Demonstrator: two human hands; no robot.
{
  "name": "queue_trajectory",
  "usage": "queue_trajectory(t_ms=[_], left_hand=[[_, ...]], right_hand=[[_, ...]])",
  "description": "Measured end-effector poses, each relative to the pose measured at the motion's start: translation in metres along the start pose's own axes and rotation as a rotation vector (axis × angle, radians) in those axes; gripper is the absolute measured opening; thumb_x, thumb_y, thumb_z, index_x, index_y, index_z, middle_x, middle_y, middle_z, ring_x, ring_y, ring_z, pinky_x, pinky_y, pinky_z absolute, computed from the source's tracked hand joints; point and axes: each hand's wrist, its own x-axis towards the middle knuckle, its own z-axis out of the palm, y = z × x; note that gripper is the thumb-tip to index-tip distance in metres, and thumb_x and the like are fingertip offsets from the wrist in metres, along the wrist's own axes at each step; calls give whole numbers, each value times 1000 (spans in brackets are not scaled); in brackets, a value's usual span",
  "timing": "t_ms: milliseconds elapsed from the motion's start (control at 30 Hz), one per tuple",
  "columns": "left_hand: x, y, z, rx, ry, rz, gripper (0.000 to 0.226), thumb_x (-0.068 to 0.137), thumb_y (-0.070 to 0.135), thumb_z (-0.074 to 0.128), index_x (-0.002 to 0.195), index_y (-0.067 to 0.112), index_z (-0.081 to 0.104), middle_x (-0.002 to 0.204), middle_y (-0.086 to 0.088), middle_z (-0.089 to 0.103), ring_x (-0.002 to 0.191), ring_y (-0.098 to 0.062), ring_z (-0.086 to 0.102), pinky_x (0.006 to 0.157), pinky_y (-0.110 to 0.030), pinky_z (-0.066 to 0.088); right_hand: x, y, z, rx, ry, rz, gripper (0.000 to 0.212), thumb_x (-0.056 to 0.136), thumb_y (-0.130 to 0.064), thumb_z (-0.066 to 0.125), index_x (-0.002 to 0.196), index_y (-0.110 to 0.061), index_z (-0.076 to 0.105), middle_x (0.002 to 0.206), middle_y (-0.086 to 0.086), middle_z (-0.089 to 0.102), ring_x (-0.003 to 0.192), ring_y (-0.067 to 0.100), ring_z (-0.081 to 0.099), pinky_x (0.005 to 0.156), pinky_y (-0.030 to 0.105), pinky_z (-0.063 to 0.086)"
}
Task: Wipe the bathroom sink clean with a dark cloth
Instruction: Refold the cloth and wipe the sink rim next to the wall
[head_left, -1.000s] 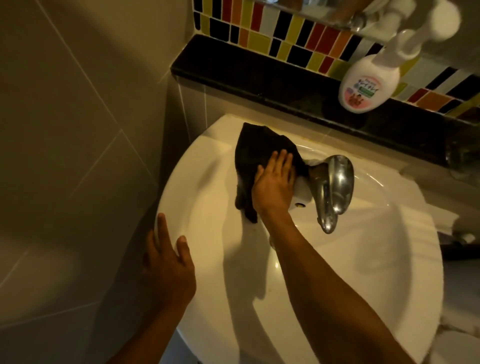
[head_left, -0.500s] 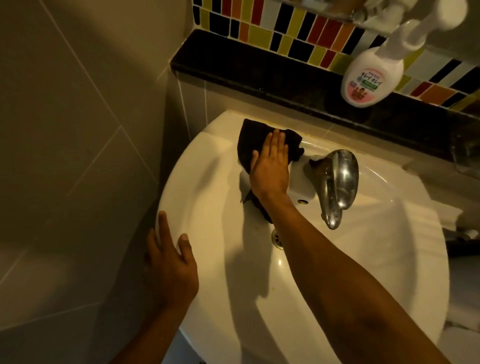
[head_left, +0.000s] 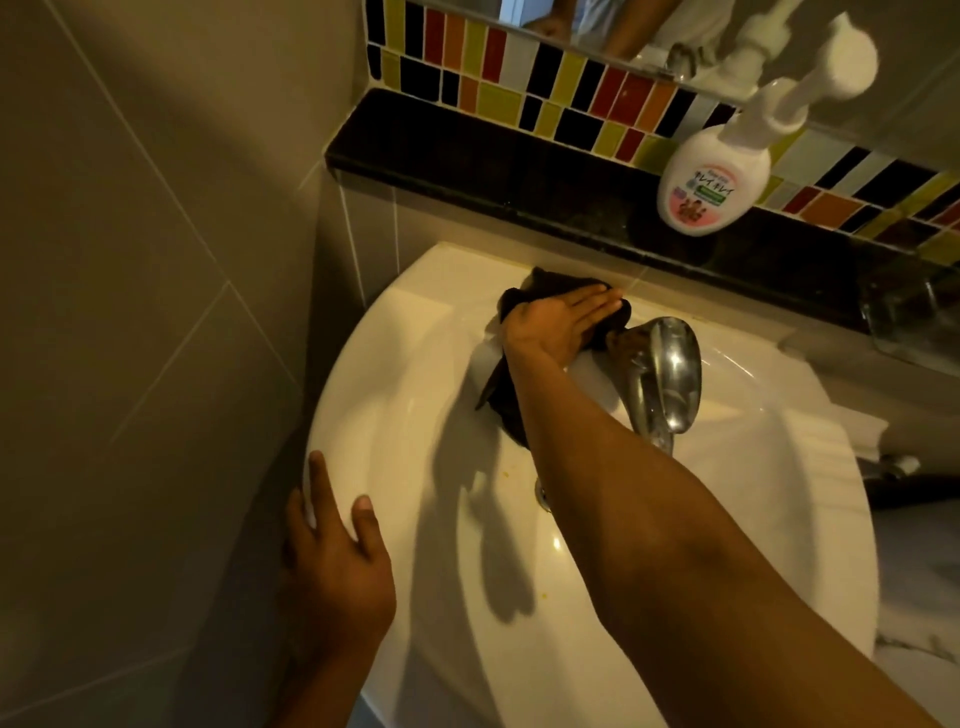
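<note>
A white round sink (head_left: 415, 395) fills the middle of the view. My right hand (head_left: 558, 325) lies flat on a dark cloth (head_left: 506, 395) at the sink's back rim, just left of the chrome tap (head_left: 662, 379). The fingers point right, toward the tap's base. Part of the cloth hangs down into the basin under my wrist. My left hand (head_left: 335, 566) rests on the sink's front left rim with fingers spread, holding nothing. My right forearm hides most of the drain (head_left: 541, 493).
A dark stone ledge (head_left: 493, 161) runs behind the sink, carrying a white pump bottle (head_left: 711, 182). Coloured mosaic tiles and a mirror edge sit above it. A beige tiled wall closes in on the left. A glass object (head_left: 914, 317) stands at the far right.
My right hand has slid the cloth up from the basin's back slope onto the back rim and turned toward the tap. My left hand has stayed on the rim.
</note>
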Motion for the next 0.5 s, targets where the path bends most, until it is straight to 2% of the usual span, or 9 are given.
queue_trajectory(t_ms=[100, 200, 267, 367, 433, 500], left_hand=[[1, 0, 0, 0, 4, 6, 59, 92, 38, 39, 148, 20, 31, 140, -25, 43, 109, -50, 53, 79, -53, 52], [1, 3, -2, 12, -5, -2, 59, 92, 38, 39, 148, 20, 31, 139, -25, 43, 105, -49, 55, 78, -52, 52], [0, 4, -3, 13, -7, -6, 58, 93, 39, 38, 148, 21, 30, 139, -26, 43, 105, -50, 54, 78, -55, 51], [1, 5, -2, 17, -5, -40, 55, 97, 35, 43, 148, 22, 28, 140, -26, 41, 110, -53, 52, 80, -59, 49], [0, 6, -1, 17, -12, -42, 59, 94, 32, 46, 149, 21, 28, 140, -26, 41, 112, -53, 50, 82, -61, 47], [1, 7, -3, 26, -13, -33, 57, 95, 32, 45, 149, 20, 28, 139, -26, 42, 111, -53, 51, 83, -60, 47]], right_hand=[[-1, 7, 5, -29, 47, -83, 70, 100, -26, 35, 150, 0, -5, 160, 17, -10, 148, 32, -12, 119, 39, 8], [-11, 15, 16, -129, 41, -304, 61, 101, -30, 27, 152, -6, 3, 161, 14, -1, 149, 29, -6, 119, 42, -3], [-14, 20, 19, -153, 38, -378, 60, 100, -33, 31, 153, -12, 8, 161, 14, 2, 149, 30, -2, 119, 42, -3], [-8, 26, 11, -186, 39, -355, 63, 98, -33, 43, 153, -19, 14, 157, 18, 10, 146, 36, 9, 119, 44, 10], [-6, 27, 3, -251, -11, -310, 77, 92, -29, 57, 153, -21, 10, 154, 19, 13, 143, 40, 11, 117, 48, 19], [-6, 24, -3, -216, -30, -235, 90, 86, -27, 67, 152, -19, 7, 153, 19, 13, 142, 41, 11, 115, 49, 23]])
